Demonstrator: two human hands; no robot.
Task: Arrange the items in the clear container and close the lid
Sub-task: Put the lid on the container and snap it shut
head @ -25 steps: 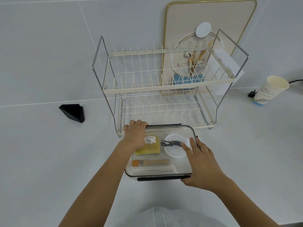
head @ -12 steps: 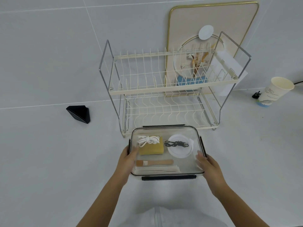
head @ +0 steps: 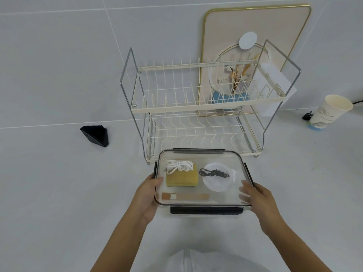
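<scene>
The clear container (head: 202, 157) sits on the white counter in front of the dish rack, with its clear lid on top and black latches at the edges. Inside lie a white cord (head: 179, 166) on a yellow sponge (head: 182, 179), a black cable (head: 213, 173) on a small white dish (head: 218, 182), and a wooden brush (head: 184, 196). My left hand (head: 146, 197) grips the container's left side. My right hand (head: 257, 199) grips its right side, fingers over the lid's edge.
A two-tier cream wire dish rack (head: 198, 107) stands right behind the container. A gold-rimmed board (head: 255, 22) leans on the wall behind it. A black triangular object (head: 96, 135) lies at the left, a paper cup (head: 330, 112) at the right.
Both hands have come off the top of the lid and down to the container's left and right sides. The container looks slightly nearer to me.
</scene>
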